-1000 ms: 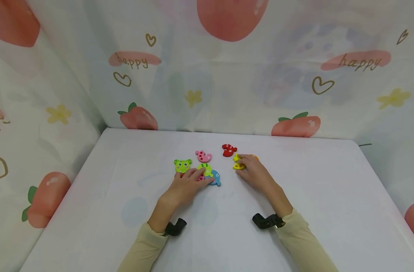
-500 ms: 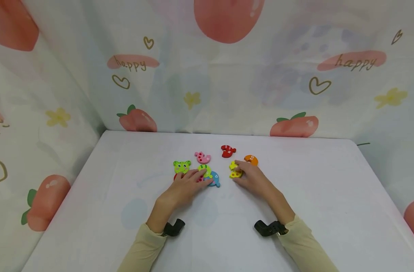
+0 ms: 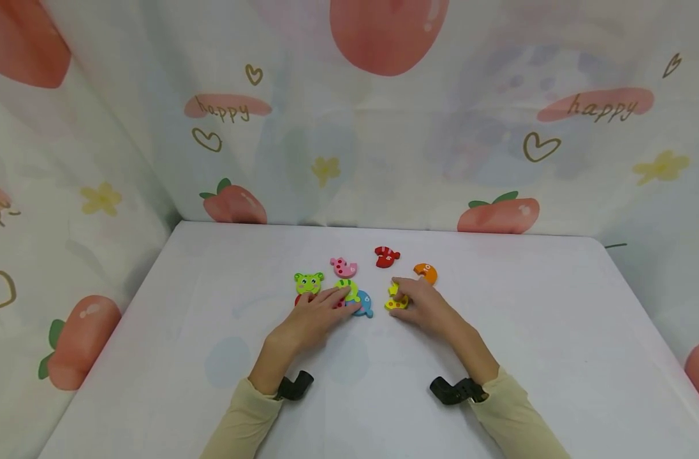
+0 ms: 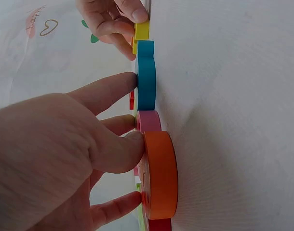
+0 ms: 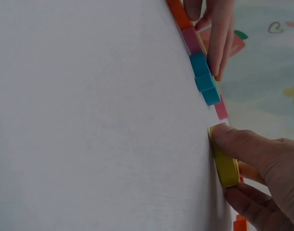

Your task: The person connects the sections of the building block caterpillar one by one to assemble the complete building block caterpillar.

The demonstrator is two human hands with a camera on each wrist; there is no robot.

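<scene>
My right hand (image 3: pixel 426 305) has its fingers curled on the yellow piece (image 3: pixel 396 299) and has dragged it nearer me and toward the blue piece (image 3: pixel 363 302), uncovering the orange piece (image 3: pixel 426 272) behind it. My left hand (image 3: pixel 315 312) hasn't budged, fingers flat and pressing the cluster by the blue piece, with the green frog (image 3: pixel 308 281) just beside.
</scene>
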